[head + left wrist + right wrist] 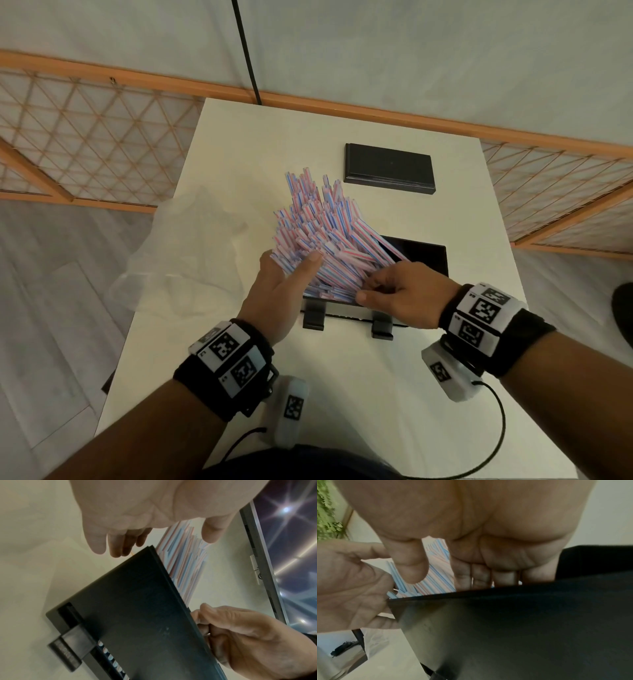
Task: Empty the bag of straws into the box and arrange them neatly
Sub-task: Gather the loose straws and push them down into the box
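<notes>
A black box [424,260] stands mid-table, its front wall close in the wrist views [137,608] [522,628]. A thick pile of red-and-blue striped straws [322,233] leans out of it, fanning up and to the left, with the lower ends inside the box. My left hand [298,263] presses straight fingers against the pile's left side. My right hand [368,289] sits at the box's near rim, fingers curled into the straws' lower ends [436,574]. The clear plastic bag [185,253] lies crumpled on the table to the left.
The black lid [388,169] lies flat at the back of the white table [342,394]. Two black clips [313,318] hang on the box's front. The table's left edge runs close under the bag. A wooden lattice screen [85,137] stands behind.
</notes>
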Action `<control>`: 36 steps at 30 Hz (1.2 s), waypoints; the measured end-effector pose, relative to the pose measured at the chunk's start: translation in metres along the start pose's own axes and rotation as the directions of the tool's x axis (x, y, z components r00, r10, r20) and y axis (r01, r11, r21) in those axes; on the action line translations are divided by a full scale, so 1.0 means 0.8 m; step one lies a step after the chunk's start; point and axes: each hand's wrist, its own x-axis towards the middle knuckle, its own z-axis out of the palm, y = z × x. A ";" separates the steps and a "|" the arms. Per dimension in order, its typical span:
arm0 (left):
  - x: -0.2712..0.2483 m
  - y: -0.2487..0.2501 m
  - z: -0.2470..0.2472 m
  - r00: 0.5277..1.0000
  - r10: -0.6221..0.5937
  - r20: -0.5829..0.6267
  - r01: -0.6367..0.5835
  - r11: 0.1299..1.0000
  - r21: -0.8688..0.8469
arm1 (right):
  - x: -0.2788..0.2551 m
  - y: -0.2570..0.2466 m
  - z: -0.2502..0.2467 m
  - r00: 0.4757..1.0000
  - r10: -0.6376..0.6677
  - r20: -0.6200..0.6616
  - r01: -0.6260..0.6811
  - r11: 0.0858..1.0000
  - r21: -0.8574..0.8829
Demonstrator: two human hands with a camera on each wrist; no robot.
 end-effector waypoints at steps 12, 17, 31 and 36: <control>-0.003 0.012 0.013 0.984 -0.089 -0.157 0.080 0.995 -0.066 | 0.017 -0.019 0.018 0.991 -0.115 0.072 0.124 0.985 -0.124; -0.002 0.019 0.016 0.970 -0.182 -0.160 0.171 0.982 -0.079 | 0.018 -0.010 0.027 0.989 -0.138 0.061 0.145 0.981 -0.127; -0.002 0.004 0.023 0.990 -0.114 -0.080 0.121 0.989 0.085 | 0.022 -0.024 0.046 0.994 -0.091 -0.057 0.083 0.988 -0.130; -0.004 0.005 0.022 0.988 -0.099 -0.118 0.110 0.989 0.096 | 0.017 -0.023 0.039 0.997 -0.045 -0.057 0.039 0.994 -0.103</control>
